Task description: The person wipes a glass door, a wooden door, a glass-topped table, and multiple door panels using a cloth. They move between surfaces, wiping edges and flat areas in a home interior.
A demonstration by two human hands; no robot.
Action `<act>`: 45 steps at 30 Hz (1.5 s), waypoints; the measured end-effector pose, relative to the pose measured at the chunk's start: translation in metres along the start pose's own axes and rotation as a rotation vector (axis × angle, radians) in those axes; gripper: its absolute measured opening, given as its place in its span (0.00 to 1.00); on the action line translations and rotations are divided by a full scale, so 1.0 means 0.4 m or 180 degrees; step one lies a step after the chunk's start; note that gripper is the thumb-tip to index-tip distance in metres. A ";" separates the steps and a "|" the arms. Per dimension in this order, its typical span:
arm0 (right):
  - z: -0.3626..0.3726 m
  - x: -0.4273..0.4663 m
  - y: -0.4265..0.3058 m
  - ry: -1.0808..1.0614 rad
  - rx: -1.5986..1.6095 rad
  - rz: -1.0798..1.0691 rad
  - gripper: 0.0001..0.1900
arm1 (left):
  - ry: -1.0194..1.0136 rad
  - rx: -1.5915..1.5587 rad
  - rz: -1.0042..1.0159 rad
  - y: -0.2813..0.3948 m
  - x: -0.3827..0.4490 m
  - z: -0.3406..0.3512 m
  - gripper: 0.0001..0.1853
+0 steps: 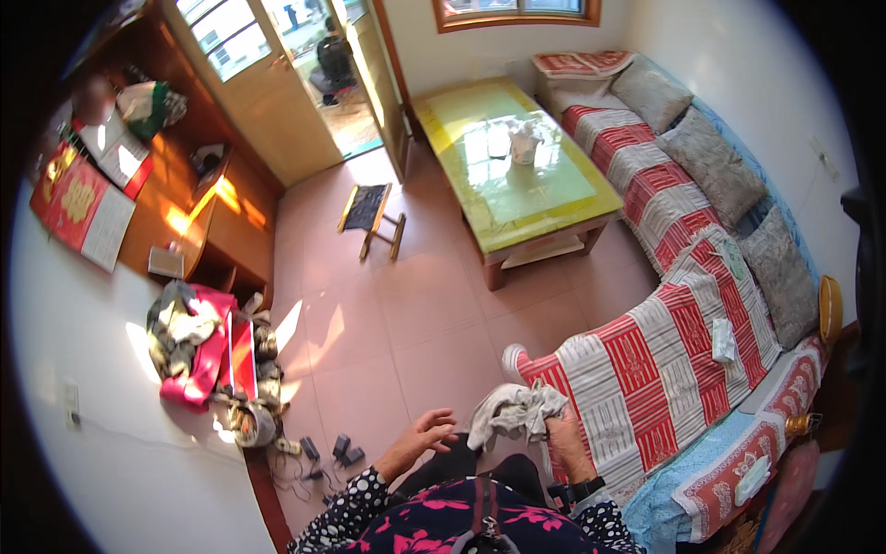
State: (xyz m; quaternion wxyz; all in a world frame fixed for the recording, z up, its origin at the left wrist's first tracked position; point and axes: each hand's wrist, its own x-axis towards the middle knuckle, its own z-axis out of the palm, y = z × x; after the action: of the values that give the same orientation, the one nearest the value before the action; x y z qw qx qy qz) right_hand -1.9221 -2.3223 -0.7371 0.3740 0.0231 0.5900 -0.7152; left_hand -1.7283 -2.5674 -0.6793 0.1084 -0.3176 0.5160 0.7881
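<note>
Bunched in my right hand [569,443] is a crumpled whitish-grey cloth [516,413], hanging to the left of the fingers beside the sofa's front edge. My left hand [419,443] holds nothing; its fingers are spread above my dark trousers, a little left of the cloth. Close to my right hand, a red-and-white striped sofa cover [633,360] lies over the corner sofa. A white packet [723,341] rests on that cover farther right.
A low table [602,204] with a glass-like top carries a white container [524,147]. A folding stool [370,208] stands near the open door [277,104]; a person [333,59] sits outside. Clothes [183,332] are heaped at left, with black adapters and cords [346,450] on the floor.
</note>
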 end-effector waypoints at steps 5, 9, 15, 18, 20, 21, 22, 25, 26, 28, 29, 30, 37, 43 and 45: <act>0.019 0.207 -0.149 0.0971 -0.0151 -0.0624 0.16 | 0.0769 -0.0150 0.0038 0.106 0.105 -0.123 0.27; 0.010 0.384 -0.291 0.1067 0.0304 -0.1244 0.14 | 0.0722 -0.0193 -0.0041 0.149 0.210 -0.175 0.25; 0.016 0.757 -0.464 0.1251 0.0795 -0.1461 0.17 | 0.0912 0.0132 -0.0264 0.299 0.430 -0.232 0.26; 0.018 0.964 -0.502 0.1378 0.1081 -0.1335 0.21 | 0.1219 0.0231 -0.0384 0.409 0.550 -0.235 0.25; 0.022 1.108 -0.513 0.1199 0.1183 -0.1458 0.27 | 0.1136 0.0183 -0.0413 0.483 0.630 -0.223 0.25; 0.011 1.172 -0.523 0.1215 0.0801 -0.1014 0.31 | 0.1109 0.0222 -0.0459 0.519 0.677 -0.214 0.25; -0.002 1.236 -0.529 0.1174 0.0405 -0.0581 0.36 | 0.1032 0.0268 -0.0465 0.551 0.720 -0.203 0.24; -0.035 1.369 -0.504 0.1615 -0.1613 -0.0096 0.40 | 0.0936 0.0506 -0.0556 0.628 0.820 -0.175 0.24; -0.052 1.393 -0.487 0.1785 -0.2366 0.0050 0.40 | 0.0923 0.0638 -0.0591 0.651 0.846 -0.173 0.24; -0.083 1.415 -0.443 0.1707 -0.2173 0.0007 0.39 | 0.0935 0.0891 -0.0707 0.687 0.892 -0.180 0.23; -0.098 1.416 -0.419 0.1706 -0.2024 0.0134 0.38 | 0.0937 0.0913 -0.0730 0.701 0.914 -0.188 0.23; -0.106 1.412 -0.395 0.1607 -0.2160 0.0110 0.38 | 0.0967 0.0959 -0.0779 0.713 0.935 -0.198 0.23; -0.119 1.382 -0.318 0.1363 -0.2720 0.0425 0.37 | 0.0754 0.1202 -0.0993 0.765 1.091 -0.248 0.23; -0.128 1.551 -0.331 0.1345 -0.3191 -0.0342 0.39 | 0.0220 0.1793 -0.0867 0.826 1.239 -0.331 0.22; -0.130 1.621 -0.336 0.1430 -0.3273 -0.0356 0.41 | -0.0034 0.1956 -0.0741 0.865 1.298 -0.387 0.23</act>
State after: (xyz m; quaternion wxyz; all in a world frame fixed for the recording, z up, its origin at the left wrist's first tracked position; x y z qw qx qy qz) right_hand -2.4853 -2.6035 -0.9494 0.1639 -0.0417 0.9280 -0.3319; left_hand -2.2429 -2.9391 -0.7808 0.2912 -0.3228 0.6893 0.5796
